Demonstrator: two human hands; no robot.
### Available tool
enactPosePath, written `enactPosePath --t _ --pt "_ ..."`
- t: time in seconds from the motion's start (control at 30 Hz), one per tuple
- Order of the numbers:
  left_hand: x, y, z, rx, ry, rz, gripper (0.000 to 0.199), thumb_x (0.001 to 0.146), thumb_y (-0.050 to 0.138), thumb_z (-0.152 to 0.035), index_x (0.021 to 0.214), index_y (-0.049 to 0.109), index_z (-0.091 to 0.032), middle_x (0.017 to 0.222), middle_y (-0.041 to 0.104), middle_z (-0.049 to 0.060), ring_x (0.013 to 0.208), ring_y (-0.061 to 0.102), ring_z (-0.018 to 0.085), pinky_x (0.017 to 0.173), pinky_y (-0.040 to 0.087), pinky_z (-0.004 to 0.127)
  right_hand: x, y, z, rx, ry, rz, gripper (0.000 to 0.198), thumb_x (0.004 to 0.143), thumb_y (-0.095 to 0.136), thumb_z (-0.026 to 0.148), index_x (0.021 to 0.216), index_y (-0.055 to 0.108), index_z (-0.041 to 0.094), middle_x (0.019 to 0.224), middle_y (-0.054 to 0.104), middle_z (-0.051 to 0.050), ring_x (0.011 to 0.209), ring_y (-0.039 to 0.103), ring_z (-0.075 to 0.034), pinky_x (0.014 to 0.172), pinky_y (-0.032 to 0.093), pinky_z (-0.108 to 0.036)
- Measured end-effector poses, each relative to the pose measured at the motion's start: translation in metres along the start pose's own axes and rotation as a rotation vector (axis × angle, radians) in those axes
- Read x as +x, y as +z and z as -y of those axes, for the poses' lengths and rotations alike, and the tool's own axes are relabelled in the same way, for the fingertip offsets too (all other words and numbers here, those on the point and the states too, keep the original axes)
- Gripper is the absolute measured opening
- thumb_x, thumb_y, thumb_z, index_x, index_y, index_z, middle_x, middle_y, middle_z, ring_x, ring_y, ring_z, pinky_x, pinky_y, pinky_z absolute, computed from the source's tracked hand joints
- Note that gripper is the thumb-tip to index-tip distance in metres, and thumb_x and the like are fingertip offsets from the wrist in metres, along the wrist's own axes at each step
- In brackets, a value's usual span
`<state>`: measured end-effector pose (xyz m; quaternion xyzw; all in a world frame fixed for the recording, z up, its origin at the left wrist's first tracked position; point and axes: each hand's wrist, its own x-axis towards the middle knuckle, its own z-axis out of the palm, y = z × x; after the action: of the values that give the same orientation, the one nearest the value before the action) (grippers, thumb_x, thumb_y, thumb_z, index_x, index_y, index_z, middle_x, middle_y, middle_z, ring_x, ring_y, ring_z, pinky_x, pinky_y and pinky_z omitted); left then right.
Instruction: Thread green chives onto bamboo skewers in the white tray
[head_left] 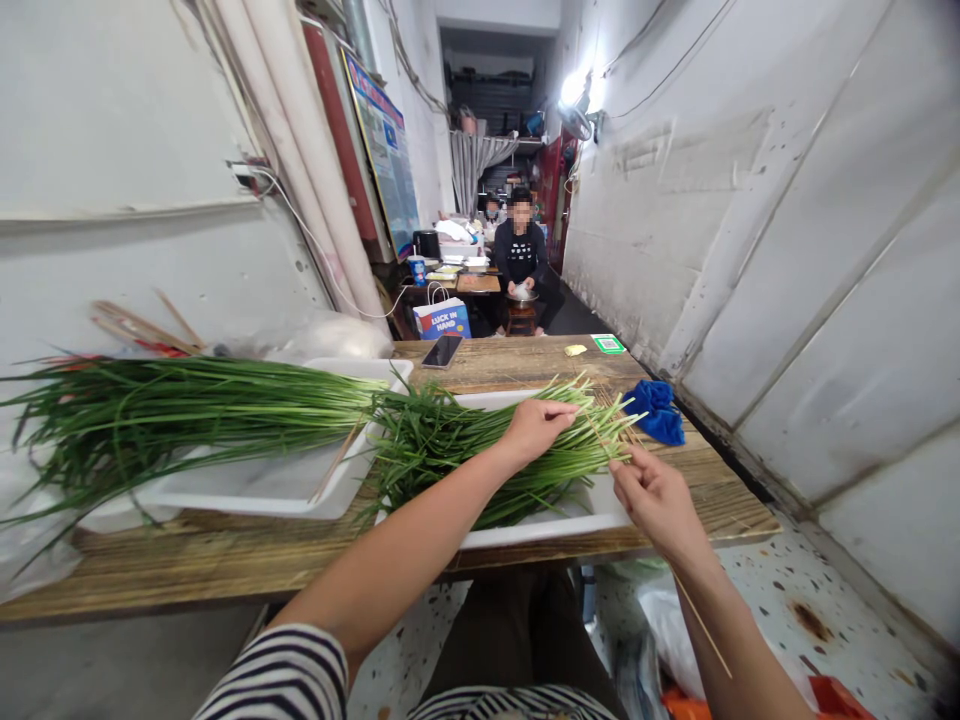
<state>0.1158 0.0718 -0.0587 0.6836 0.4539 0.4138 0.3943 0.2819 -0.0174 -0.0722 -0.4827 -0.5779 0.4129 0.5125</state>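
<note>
At frame centre, green stalks (480, 428) lie beneath the left hand (536, 430), its fingers pinched, contents unclear; the right hand (656, 490) grips a thin stick (705, 628).

Counted two white trays (540, 531), two heaps of green stalks (255, 400), one left hand (534, 432), one right hand (658, 492). Also logged one wooden table (187, 560), one phone (442, 351), one blue cloth (658, 412), one green-edged card (608, 344). Then spotted one paper bag (442, 320), one blue cup (417, 269), one wall poster (381, 150), two other people (517, 252).
</note>
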Motion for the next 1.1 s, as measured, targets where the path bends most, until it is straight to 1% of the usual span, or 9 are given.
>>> enactPosePath --t 0.4,0.7,0.9,1.0,1.03,1.1 --pt "0.0002 -0.0004 0.0001 0.008 -0.006 -0.004 0.027 0.078 0.06 -0.021 0.101 0.071 -0.014 0.104 0.07 0.007 0.097 0.066 0.018 0.093 0.047 0.03 0.0009 -0.0008 -0.0017 0.001 -0.002 0.007 0.034 0.08 0.059 0.044 0.094 0.058 0.014 0.041 0.03 0.011 0.035 0.024 -0.006 0.036 0.014 -0.02" --pt "-0.0005 -0.0012 0.0004 -0.004 0.002 -0.009 0.026 0.077 0.062 -0.021 0.1 0.071 -0.013 0.103 0.071 0.008 0.097 0.066 0.019 0.094 0.047 0.031 0.0009 0.0006 -0.0023 0.019 0.007 0.008 0.026 0.079 0.061 0.042 0.079 0.051 0.018 0.041 0.03 0.011 0.036 0.023 -0.006 0.036 0.014 -0.02" --pt "-0.0003 -0.0018 0.0015 -0.028 0.005 0.022 0.025 0.077 0.062 -0.02 0.099 0.072 -0.012 0.102 0.071 0.009 0.095 0.066 0.019 0.092 0.048 0.03 0.0002 -0.0002 -0.0064 0.022 -0.024 0.027 0.027 0.082 0.058 0.042 0.074 0.045 0.02 0.043 0.029 0.011 0.037 0.024 -0.006 0.037 0.014 -0.02" --pt "-0.0027 -0.0013 0.0011 -0.013 0.044 0.066 0.025 0.078 0.062 -0.02 0.1 0.072 -0.012 0.102 0.071 0.009 0.092 0.066 0.018 0.088 0.048 0.028 0.0006 -0.0001 -0.0073 0.007 -0.04 0.021 0.029 0.084 0.056 0.044 0.072 0.045 0.02 0.044 0.031 0.01 0.038 0.025 -0.006 0.037 0.015 -0.019" --pt "-0.004 -0.0014 0.0003 0.004 0.071 0.105 0.025 0.078 0.061 -0.02 0.099 0.072 -0.012 0.1 0.072 0.009 0.09 0.066 0.017 0.086 0.049 0.027 0.0008 0.0001 -0.0073 0.002 -0.045 0.013 0.03 0.084 0.056 0.044 0.071 0.045 0.02 0.044 0.032 0.01 0.038 0.026 -0.006 0.037 0.016 -0.019" --pt "-0.0069 -0.0025 -0.0031 0.046 0.15 0.237 0.022 0.077 0.062 -0.019 0.096 0.073 -0.014 0.097 0.072 0.008 0.087 0.066 0.016 0.083 0.049 0.025 0.001 0.0009 -0.0068 0.0 -0.047 -0.01 0.029 0.084 0.056 0.044 0.073 0.046 0.019 0.044 0.035 0.01 0.038 0.026 -0.006 0.037 0.017 -0.019"
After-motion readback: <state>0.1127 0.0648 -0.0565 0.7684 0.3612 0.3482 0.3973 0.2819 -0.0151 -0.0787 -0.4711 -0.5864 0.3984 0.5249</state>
